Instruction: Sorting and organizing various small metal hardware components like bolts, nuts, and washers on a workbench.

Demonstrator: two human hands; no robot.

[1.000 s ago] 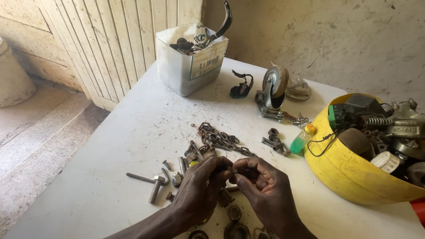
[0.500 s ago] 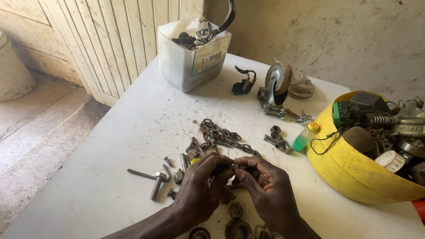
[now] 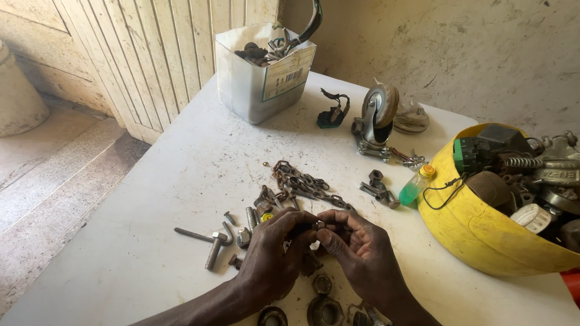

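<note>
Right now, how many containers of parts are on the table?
2. A white tub stands at the far edge; a yellow bowl sits at the right. Both hold metal scrap; the frame cuts off the right side.

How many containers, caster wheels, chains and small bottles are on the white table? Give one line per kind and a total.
Containers: 2, the white plastic tub and the yellow bowl
Caster wheels: 1, the caster wheel
Chains: 1, the rusty chain
Small bottles: 1, the green bottle
Total: 5

White table point(image 3: 151, 199), plank door point(image 3: 145, 54) (pale wood), scuffed plaster wall point(image 3: 471, 48), stone floor point(image 3: 54, 175).
</note>
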